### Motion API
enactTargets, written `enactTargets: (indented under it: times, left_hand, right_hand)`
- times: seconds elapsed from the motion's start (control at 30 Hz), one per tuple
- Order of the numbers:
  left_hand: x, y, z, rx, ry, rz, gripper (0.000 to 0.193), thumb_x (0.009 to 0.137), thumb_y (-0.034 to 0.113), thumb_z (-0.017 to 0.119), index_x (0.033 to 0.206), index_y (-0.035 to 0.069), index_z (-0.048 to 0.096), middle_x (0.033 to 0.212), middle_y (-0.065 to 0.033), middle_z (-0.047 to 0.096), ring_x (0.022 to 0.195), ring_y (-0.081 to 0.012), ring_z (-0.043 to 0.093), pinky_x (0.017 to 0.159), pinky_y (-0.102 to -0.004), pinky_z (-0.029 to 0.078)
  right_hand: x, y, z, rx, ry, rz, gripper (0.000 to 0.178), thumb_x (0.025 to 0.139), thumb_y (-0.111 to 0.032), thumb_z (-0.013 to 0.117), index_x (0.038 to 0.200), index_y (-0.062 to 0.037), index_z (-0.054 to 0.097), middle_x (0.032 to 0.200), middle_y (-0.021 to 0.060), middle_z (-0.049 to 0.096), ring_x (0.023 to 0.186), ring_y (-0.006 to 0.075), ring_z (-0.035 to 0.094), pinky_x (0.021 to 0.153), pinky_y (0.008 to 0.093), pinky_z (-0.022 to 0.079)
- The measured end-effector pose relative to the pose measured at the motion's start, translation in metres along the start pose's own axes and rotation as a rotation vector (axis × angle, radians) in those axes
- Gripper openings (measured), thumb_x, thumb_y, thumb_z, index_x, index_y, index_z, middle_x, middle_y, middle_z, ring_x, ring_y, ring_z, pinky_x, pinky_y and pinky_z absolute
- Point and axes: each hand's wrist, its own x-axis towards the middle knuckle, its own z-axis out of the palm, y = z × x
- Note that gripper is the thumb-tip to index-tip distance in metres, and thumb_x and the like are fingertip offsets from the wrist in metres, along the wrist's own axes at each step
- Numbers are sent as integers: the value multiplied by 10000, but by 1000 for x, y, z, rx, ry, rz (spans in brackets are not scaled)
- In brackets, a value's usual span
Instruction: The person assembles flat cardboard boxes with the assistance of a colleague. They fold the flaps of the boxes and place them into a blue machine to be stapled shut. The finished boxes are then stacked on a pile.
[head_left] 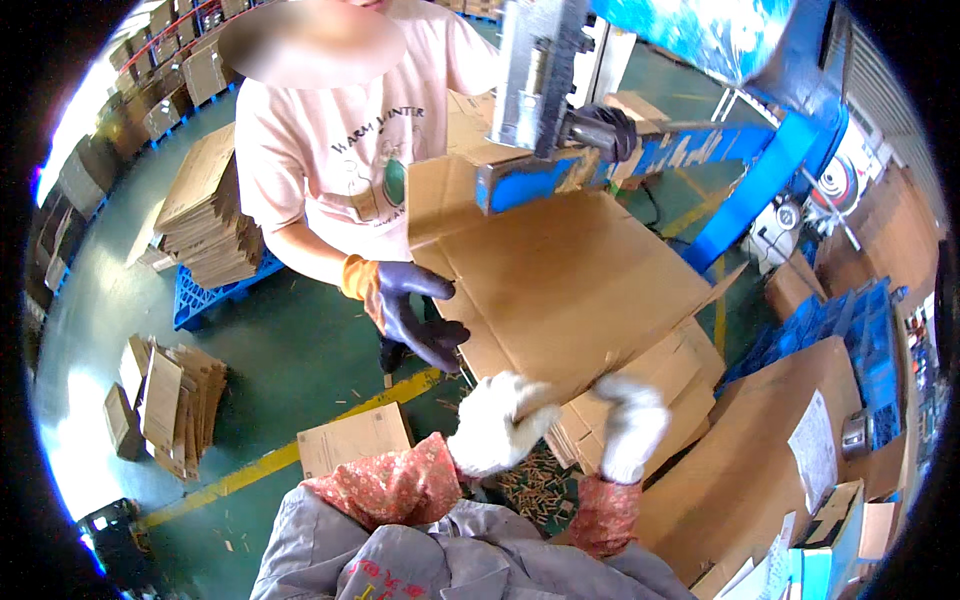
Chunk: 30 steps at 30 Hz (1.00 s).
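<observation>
Our left hand (pixel 497 425) and right hand (pixel 632 425), both white-gloved, are closed on the near edge of the cardboard sheet (pixel 570 280), while a co-worker's gloved hand (pixel 415 312) steadies its far side.

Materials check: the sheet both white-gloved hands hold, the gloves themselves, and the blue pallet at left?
Flattened carton sheet: corrugated cardboard, matte brown, by its creased flaps. Gloves on the left hand and right hand: white knit, probably cotton, with a fuzzy surface. Blue pallet: likely moulded plastic, with a gridded, slightly glossy face.
</observation>
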Motion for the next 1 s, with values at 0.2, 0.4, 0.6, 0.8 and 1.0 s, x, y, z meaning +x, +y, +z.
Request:
enactTargets:
  times: [0.2,0.4,0.6,0.8,1.0]
  left_hand:
    - [99,17,-38,-1204,190,-547,355,925,197,723,1203,-18,671,1108,-86,720,949,-177,687,866,-341,555]
    - [137,-3,-33,-1397,295,-423,340,943,201,678,1223,9,654,1108,-81,722,969,-188,686,885,-342,542]
    - [118,7,-10,-1247,305,-517,354,914,216,690,1156,-41,685,971,-107,734,876,-160,674,759,-334,549]
    - [89,5,-2,-294,326,-245,275,948,205,617,1100,-5,708,970,-183,730,948,-303,705,869,-395,553]
    - [100,16,20,-43,809,-38,295,870,234,634,1085,34,658,1010,-184,657,950,-410,630,825,-497,519]
  right_hand:
    - [75,19,50,-115,-80,-169,765,907,-164,648,1555,-10,272,1585,167,313,1458,304,334,1183,438,301]
    - [121,24,117,-200,-269,-280,921,857,-90,678,1612,-53,151,1640,159,218,1482,340,291,1210,467,254]
    - [120,37,91,-157,-365,-415,836,954,-244,634,1606,-58,146,1565,166,332,1367,296,417,1103,413,377]
    - [110,34,59,-462,-384,-392,652,1030,-349,552,1539,-54,270,1521,170,366,1357,293,426,1130,420,355]
    - [168,26,42,-425,-695,-279,430,1055,-408,481,1306,-61,514,1255,133,571,1176,270,548,1046,483,429]
